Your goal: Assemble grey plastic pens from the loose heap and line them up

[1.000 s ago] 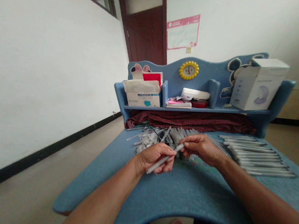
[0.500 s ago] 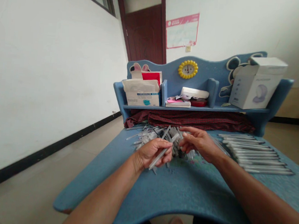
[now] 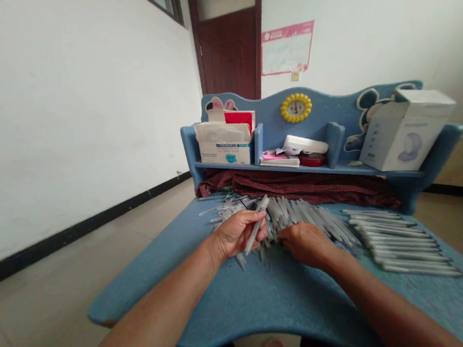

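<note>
In the middle of the head view, my left hand (image 3: 239, 232) is closed around a translucent pen barrel (image 3: 255, 230), held tilted with its upper end pointing away from me. To its right, my right hand (image 3: 305, 243) reaches down to the near edge of a pile of clear pen parts (image 3: 304, 215). Its fingers are pinched together at the pile, and whatever is between them is hidden. Beneath my left hand, a few loose clear pieces (image 3: 241, 261) lie on the blue desk (image 3: 253, 299).
A row of pens (image 3: 405, 245) lies side by side on the right of the desk. Behind the pile is a folded red checked cloth (image 3: 295, 187). The shelf above holds a mask box (image 3: 225, 151), papers (image 3: 279, 160) and a white carton (image 3: 409, 132).
My right hand has moved down from beside the pen barrel to the pile's near edge, its fingers closing. My left hand has turned the barrel more upright. The view has shifted slightly.
</note>
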Action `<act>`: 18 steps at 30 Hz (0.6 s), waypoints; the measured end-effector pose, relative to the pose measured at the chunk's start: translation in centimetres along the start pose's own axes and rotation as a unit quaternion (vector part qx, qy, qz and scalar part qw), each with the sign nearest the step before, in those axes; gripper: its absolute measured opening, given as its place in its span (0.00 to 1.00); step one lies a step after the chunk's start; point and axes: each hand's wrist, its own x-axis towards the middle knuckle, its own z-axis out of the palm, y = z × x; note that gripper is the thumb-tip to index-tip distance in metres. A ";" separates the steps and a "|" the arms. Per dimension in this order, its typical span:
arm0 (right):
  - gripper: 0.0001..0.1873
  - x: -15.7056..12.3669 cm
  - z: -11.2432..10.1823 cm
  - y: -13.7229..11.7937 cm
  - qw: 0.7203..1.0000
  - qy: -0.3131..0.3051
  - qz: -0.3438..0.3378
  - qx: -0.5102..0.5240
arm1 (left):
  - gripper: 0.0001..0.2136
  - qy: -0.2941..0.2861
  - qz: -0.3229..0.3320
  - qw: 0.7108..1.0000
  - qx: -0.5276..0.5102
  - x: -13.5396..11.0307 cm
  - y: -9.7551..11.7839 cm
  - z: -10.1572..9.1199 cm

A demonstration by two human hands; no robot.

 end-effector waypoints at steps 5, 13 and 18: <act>0.15 0.1 -0.2 0.3 0.998 -0.033 -0.007 -0.044 | 0.13 0.037 0.013 0.999 -0.013 0.1 -0.1 0.0; 0.11 0.0 -0.1 0.1 1.000 -0.007 -0.007 -0.029 | 0.13 0.066 0.007 0.997 -0.050 0.4 -0.1 -0.4; 0.06 -0.1 -0.1 0.0 0.967 0.063 -0.040 0.242 | 0.12 0.119 0.024 0.989 -0.082 0.6 -0.2 -0.6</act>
